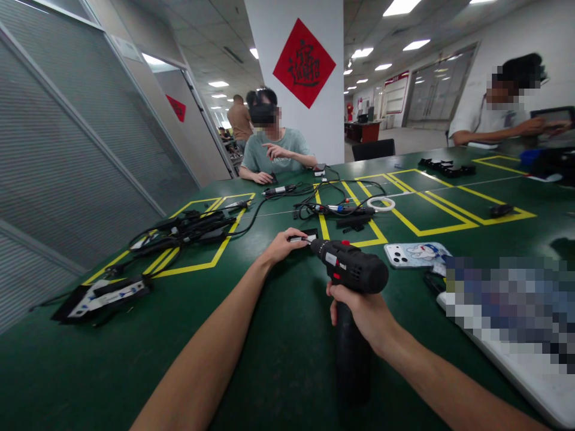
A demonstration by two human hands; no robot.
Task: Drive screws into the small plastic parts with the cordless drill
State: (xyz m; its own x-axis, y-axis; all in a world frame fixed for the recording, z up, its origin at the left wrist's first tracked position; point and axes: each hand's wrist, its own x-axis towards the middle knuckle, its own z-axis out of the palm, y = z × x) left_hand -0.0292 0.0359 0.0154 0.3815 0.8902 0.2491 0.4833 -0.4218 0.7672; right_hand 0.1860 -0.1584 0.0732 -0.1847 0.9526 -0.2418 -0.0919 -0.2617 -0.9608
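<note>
My right hand (359,305) is wrapped round the grip of a black cordless drill (353,263) with red buttons. The drill's chuck points forward and left, at my left hand (283,246). My left fingers close on a small black part (309,236) with a pale strip, lying on the green table (269,353). The drill's tip meets this part near my left fingertips. Exactly where the tip touches is too small to make out.
Black cables with adapters (193,227) lie tangled at the left, behind a black piece with white labels (105,296). Further cables (341,208) and a white ring (381,204) lie ahead. A phone (415,254) rests at the right. Two people sit across the table.
</note>
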